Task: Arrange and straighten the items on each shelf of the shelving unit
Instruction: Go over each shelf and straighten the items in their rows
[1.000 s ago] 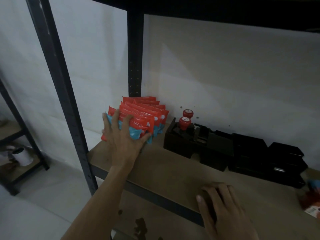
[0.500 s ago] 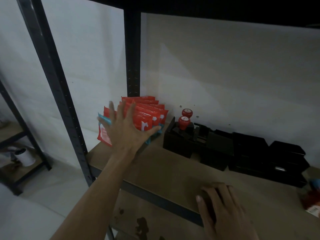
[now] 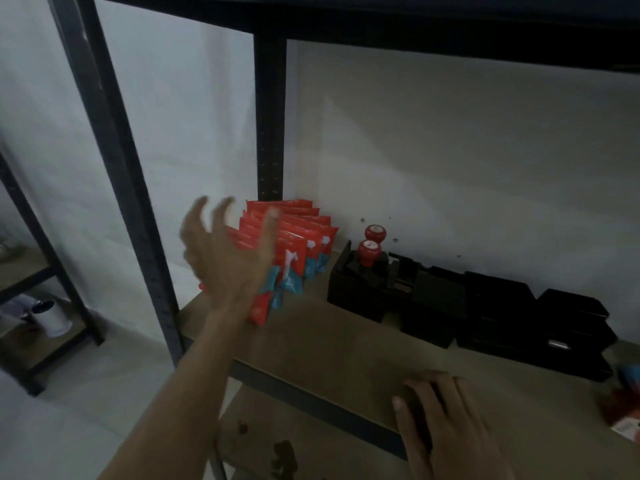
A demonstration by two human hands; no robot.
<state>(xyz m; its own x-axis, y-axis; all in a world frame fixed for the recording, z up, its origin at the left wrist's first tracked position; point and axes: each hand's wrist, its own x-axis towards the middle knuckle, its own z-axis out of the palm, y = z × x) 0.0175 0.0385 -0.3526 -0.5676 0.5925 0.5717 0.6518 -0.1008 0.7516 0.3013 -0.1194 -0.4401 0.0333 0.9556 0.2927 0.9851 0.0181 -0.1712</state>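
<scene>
While the left hand [image 3: 221,261] hovers spread and the right hand [image 3: 446,424] lies flat, red-and-teal packets [image 3: 301,237] stand fanned.

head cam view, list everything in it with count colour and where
packets: several in a row, exact count unclear, red and teal, back left corner of shelf
round knobs: two, red, on the leftmost black box
black boxes: a row, count unclear, along the wall right of the packets
shelf board: one, brown
frame posts: two, black, left end of the shelf
container: one, white, on a second rack at left
cut-off item: one, red and white, right edge
left hand: blurred, fingers spread, before the packets
right hand: flat on the shelf front
</scene>
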